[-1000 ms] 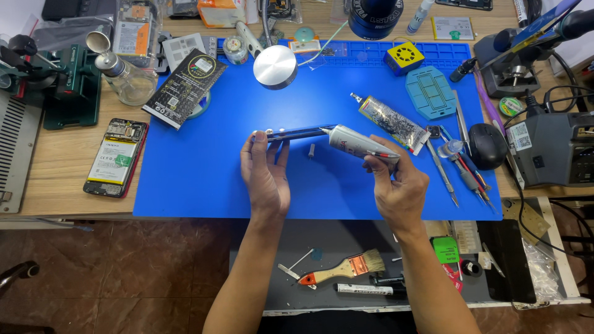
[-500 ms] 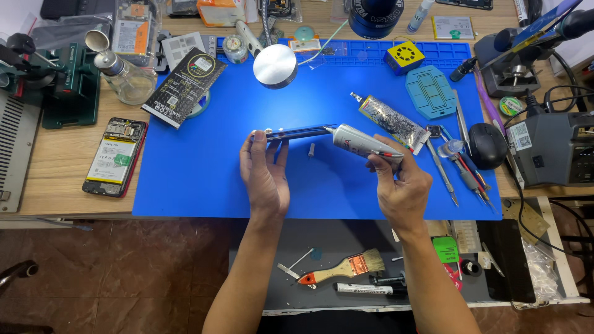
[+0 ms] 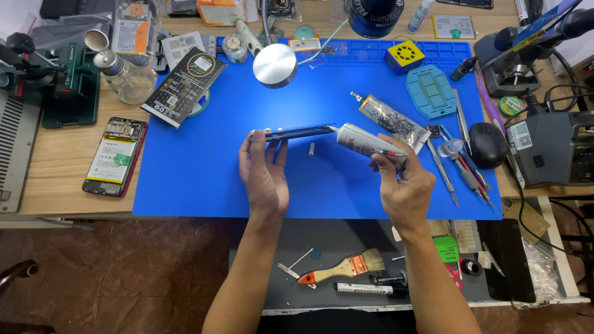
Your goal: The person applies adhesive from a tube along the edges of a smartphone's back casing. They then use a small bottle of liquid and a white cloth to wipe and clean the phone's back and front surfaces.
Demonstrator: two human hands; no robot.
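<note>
Head view shows both bare hands raised over the middle of the blue work mat (image 3: 185,179). The left hand (image 3: 265,173) pinches a thin dark phone frame (image 3: 297,132) edge-on, fingers closed along its left end so it lies level above the mat. The right hand (image 3: 402,182) wraps its fingers around a white glue tube (image 3: 365,141), whose nozzle touches the right end of the frame. A small white cap (image 3: 311,149) lies on the mat just below the frame. Near the mat's right edge lie a second, patterned tube (image 3: 391,119), a light-blue moulded tray (image 3: 431,90), tweezers (image 3: 440,170) and a black mouse (image 3: 487,145). Toward the far edge stands a round metal lamp head (image 3: 275,65), and a black card (image 3: 184,86) sits at the far-left corner. An opened phone (image 3: 116,156) rests on the wooden bench beyond the mat's left edge. A paintbrush (image 3: 343,269) lies in the drawer below.
</note>
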